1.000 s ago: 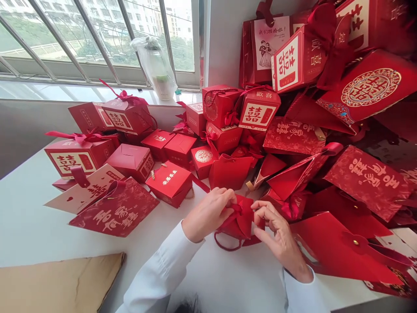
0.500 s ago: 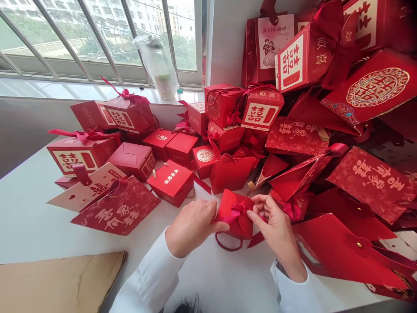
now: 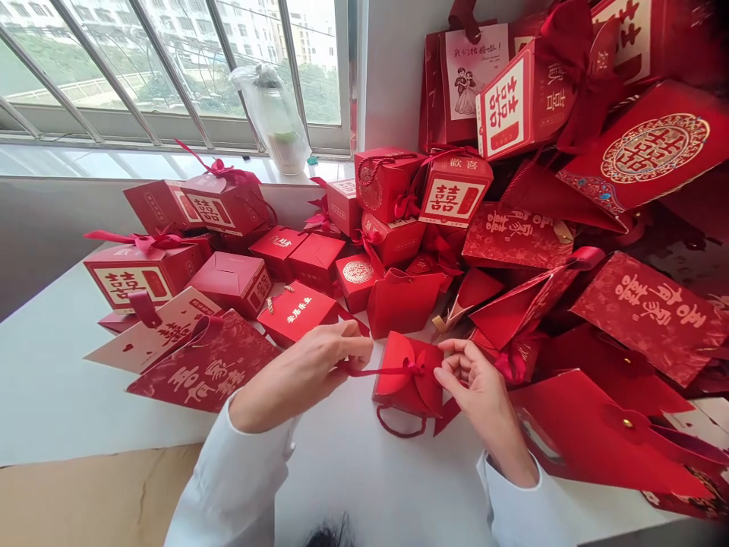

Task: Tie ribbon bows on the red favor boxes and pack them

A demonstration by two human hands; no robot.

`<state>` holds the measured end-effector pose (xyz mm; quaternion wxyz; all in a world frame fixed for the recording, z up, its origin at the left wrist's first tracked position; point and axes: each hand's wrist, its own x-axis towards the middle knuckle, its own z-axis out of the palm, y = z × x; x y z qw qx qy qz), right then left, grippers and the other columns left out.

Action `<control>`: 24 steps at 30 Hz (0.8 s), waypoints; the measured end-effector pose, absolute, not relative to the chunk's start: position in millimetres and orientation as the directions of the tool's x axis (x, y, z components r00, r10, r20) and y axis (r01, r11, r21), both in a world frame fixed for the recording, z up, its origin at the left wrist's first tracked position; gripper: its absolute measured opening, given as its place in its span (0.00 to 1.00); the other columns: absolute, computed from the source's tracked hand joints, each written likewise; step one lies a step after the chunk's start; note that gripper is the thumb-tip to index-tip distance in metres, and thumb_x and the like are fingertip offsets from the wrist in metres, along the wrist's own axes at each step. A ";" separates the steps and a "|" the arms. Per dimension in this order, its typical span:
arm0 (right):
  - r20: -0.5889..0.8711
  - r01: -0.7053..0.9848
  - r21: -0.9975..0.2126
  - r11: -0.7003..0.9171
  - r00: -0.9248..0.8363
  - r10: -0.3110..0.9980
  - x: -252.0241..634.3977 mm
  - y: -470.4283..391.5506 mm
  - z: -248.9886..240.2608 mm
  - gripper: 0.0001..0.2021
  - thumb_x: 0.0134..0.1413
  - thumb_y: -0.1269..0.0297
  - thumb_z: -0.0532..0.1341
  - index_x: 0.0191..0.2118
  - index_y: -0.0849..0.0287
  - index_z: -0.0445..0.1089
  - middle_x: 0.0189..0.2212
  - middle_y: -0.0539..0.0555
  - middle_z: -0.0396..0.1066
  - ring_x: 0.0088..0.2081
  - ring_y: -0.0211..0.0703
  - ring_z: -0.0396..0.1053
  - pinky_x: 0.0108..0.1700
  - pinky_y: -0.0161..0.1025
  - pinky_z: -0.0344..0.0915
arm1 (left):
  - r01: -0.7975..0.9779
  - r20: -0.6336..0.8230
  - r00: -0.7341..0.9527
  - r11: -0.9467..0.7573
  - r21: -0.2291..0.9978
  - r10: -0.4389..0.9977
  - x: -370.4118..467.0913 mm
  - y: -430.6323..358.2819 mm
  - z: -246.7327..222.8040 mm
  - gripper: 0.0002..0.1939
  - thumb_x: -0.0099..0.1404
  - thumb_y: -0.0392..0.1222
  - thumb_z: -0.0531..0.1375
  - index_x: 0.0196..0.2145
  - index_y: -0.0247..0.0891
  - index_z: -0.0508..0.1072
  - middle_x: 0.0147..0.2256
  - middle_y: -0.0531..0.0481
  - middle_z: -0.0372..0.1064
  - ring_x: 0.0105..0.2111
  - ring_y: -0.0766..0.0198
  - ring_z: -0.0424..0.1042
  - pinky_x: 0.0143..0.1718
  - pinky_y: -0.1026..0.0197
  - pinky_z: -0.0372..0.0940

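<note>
The box (image 3: 396, 392) is sitting on the near middle of the white counter (image 3: 353, 479), its curved flaps folding over the top; a ribbon (image 3: 376, 371) is lying knotted across those flaps and running nearly straight from the knot to the left; a dark red cord (image 3: 402, 435) is looping out on the near side.

The left hand (image 3: 301, 376) is hovering left of the box, its grip closing tightly round the ribbon's left end; the right hand (image 3: 475, 380) is resting its fingertips at the box's right edge, beside the knot, thumb and fingers almost meeting; whether this grip is holding any ribbon I cannot tell.

Just beyond the left hand, a gold-lettered box (image 3: 299, 311) is sitting; straight beyond the ribboned box, a plain bag (image 3: 402, 304) is standing; to the left, a floral bag (image 3: 208, 365) is leaning by a pale bag (image 3: 159, 334); to the right, a studded bag (image 3: 598, 437) is lying flat; at the near left, cardboard (image 3: 96, 497) is lying; at the far side, a cup in a clear bag (image 3: 279, 133) is standing on the sill (image 3: 62, 162).
</note>
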<state>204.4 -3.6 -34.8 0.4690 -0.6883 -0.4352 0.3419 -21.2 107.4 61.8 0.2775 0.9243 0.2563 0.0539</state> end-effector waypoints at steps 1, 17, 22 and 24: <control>-0.065 0.277 -0.943 -0.183 0.386 0.920 204.7 -3.4 -34.9 0.14 0.49 0.63 0.61 0.43 0.55 0.63 0.23 0.45 0.62 0.27 0.38 0.62 0.31 0.35 0.60 | 0.426 -0.062 0.877 -0.712 0.559 0.476 -24.2 111.9 60.1 0.11 0.52 0.22 0.45 0.24 0.37 0.54 0.28 0.54 0.56 0.27 0.69 0.54 0.29 0.67 0.50; -0.073 0.265 -0.948 -0.175 0.353 0.933 200.9 -5.8 -27.4 0.14 0.50 0.60 0.61 0.43 0.56 0.63 0.22 0.45 0.62 0.25 0.37 0.60 0.29 0.35 0.59 | 0.539 -0.160 0.827 -0.680 0.497 0.539 -22.9 110.1 39.2 0.21 0.54 0.33 0.63 0.46 0.40 0.66 0.43 0.47 0.63 0.43 0.58 0.61 0.42 0.61 0.59; -0.090 0.349 -0.911 -0.220 0.352 0.932 193.6 -7.7 -16.1 0.12 0.52 0.56 0.60 0.41 0.56 0.65 0.22 0.45 0.61 0.24 0.36 0.60 0.28 0.35 0.58 | 0.456 -0.138 0.875 -0.691 0.561 0.465 -3.3 110.7 34.1 0.10 0.67 0.46 0.54 0.35 0.36 0.66 0.33 0.50 0.66 0.30 0.65 0.64 0.35 0.62 0.59; -0.093 0.365 -0.902 -0.231 0.357 0.929 191.8 -7.2 -13.5 0.11 0.52 0.57 0.60 0.40 0.55 0.65 0.21 0.44 0.61 0.23 0.36 0.59 0.28 0.34 0.58 | 0.534 -0.141 0.834 -0.715 0.451 0.534 8.7 106.6 24.2 0.12 0.69 0.44 0.51 0.30 0.36 0.64 0.26 0.52 0.63 0.25 0.65 0.61 0.30 0.61 0.56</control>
